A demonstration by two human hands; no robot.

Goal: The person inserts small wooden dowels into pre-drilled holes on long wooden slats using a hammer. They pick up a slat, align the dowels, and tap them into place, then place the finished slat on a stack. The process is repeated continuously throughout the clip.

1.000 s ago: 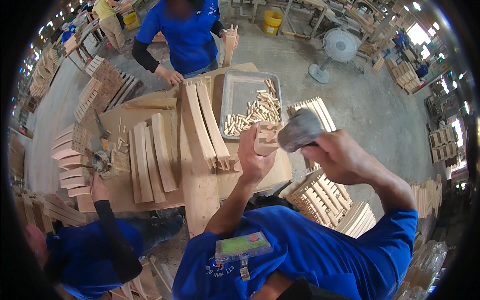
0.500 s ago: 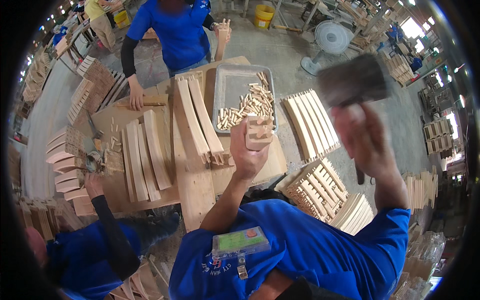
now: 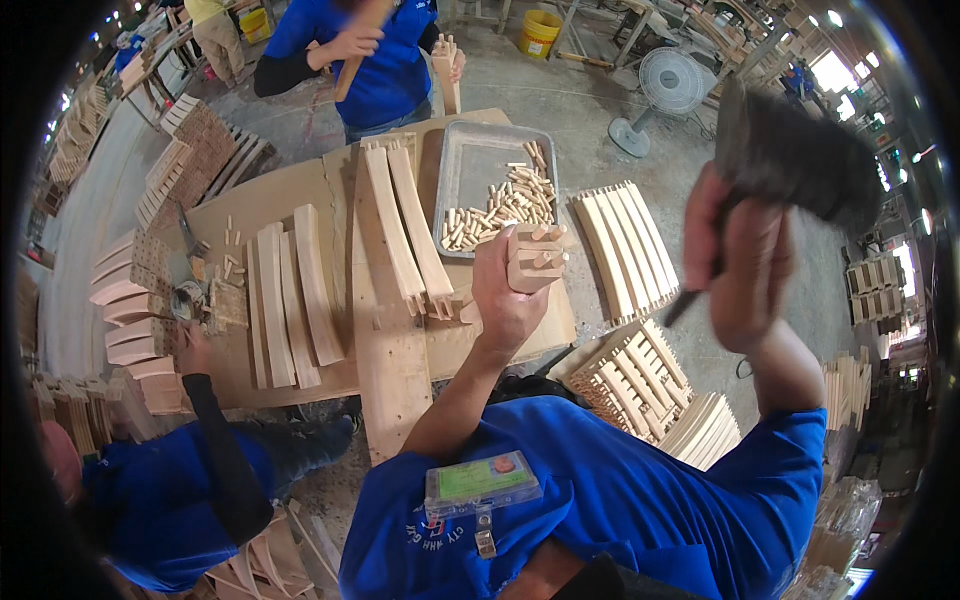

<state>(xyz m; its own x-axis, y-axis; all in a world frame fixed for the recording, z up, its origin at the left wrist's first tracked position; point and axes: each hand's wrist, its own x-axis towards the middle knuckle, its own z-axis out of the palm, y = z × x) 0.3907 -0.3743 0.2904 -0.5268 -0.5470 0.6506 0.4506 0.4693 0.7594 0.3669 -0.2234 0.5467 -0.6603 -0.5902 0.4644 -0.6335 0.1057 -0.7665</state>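
Wooden piece, pegged end up, sitting in my left hand near the tray; mallet hanging aloft in my right hand.

The piece's end is facing up toward my head and tipping rightward, its dowels pointing the same way; the long axis is running down and away, my hand hiding the lower length. My left hand is gripping its side, forearm slanting up from below. My right hand is closing tightly round the mallet's handle, elbow bending, the blurred dark head standing well apart from the piece, handle tail pointing down-left. Beyond the piece, the grey tray is holding loose dowels; left of it, two long slats are lying side by side.
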